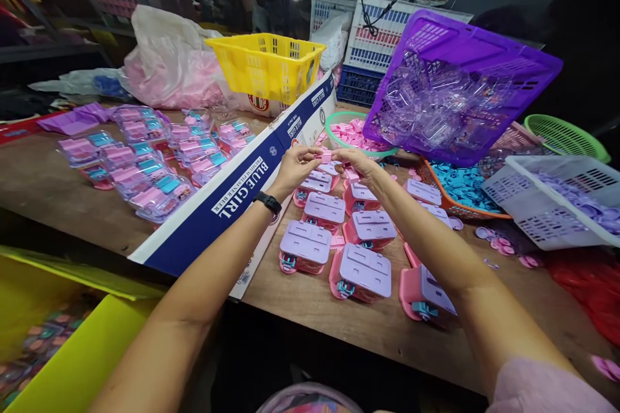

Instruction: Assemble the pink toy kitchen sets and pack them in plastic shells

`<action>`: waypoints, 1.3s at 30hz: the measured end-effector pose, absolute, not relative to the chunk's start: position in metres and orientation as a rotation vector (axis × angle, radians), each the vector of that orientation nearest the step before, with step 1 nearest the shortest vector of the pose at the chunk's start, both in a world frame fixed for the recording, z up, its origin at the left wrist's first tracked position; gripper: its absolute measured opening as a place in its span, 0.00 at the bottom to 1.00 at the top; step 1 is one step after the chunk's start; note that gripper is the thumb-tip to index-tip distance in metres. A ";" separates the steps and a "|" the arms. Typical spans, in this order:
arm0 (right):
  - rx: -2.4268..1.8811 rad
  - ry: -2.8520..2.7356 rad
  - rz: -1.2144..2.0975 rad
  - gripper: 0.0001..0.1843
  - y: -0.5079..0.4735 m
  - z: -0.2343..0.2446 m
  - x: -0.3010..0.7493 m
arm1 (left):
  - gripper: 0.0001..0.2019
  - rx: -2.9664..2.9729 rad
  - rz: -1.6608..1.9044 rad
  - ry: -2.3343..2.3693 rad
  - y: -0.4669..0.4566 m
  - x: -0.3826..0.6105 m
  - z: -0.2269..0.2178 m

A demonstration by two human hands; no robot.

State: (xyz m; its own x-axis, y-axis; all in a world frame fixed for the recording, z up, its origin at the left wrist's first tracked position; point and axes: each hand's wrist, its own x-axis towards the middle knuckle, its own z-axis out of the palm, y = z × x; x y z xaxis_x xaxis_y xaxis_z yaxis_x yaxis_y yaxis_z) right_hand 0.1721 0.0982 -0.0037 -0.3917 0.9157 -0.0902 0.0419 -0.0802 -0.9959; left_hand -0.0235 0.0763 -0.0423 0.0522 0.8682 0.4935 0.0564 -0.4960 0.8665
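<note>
A small pink plastic piece sits between the fingertips of both my hands, above the far rows of toy boxes. My left hand, with a dark band at its wrist, pinches it from the left. From the right, my right hand grips its other side, its lower fingers curled and partly hidden. Below my forearms stand pink plastic boxes with lilac lids, such as the near-middle box and the left box. A green-rimmed basket of pink pieces lies just beyond my hands.
A blue-and-white cardboard strip divides the wooden table. Left of it lie clear-covered pink and blue toy sets. A purple basket tilts at right above an orange basket of blue pieces. A yellow basket stands behind.
</note>
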 end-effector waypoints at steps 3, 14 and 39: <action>-1.166 -1.655 1.327 0.14 0.110 -0.008 0.169 | 0.08 1.889 1.455 1.042 0.089 -0.031 -0.045; -1.260 -2.294 0.552 0.10 0.149 -0.046 0.148 | 0.12 1.724 1.327 1.371 0.110 -0.040 -0.078; -1.433 -2.121 0.623 0.25 0.131 -0.047 0.156 | 0.17 1.329 1.323 1.621 0.093 -0.027 -0.075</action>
State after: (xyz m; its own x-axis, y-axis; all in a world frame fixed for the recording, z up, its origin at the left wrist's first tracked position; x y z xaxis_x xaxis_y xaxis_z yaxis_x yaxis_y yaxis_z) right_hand 0.1562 0.1307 -0.0468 -0.3198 0.9355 0.1504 0.7058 0.3411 -0.6209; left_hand -0.0267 0.0926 -0.0747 -0.2741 0.9554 0.1095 0.2986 -0.0237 0.9541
